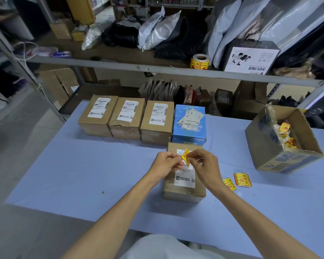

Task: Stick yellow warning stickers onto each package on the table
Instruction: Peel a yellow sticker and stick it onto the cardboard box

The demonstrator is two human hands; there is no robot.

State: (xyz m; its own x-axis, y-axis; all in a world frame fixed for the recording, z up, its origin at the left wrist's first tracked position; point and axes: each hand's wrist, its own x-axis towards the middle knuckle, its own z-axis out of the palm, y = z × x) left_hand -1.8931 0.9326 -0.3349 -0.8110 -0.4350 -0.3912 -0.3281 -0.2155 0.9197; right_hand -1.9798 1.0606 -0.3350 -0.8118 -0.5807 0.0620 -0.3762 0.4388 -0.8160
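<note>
Open worktop (82,174) spreads left of the near package (183,195), giving a free approach from the near edge. A row of boxes (127,118) walls the far side beneath a shelf rail (157,69); an open carton (266,146) and loose stickers (241,180) crowd the right.

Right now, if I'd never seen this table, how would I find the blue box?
Start at the pale blue table and look along its far edge, where four boxes stand in a row. The blue box is at the right end of that row. Its three neighbours are brown cardboard boxes; it alone is bright blue.
</note>
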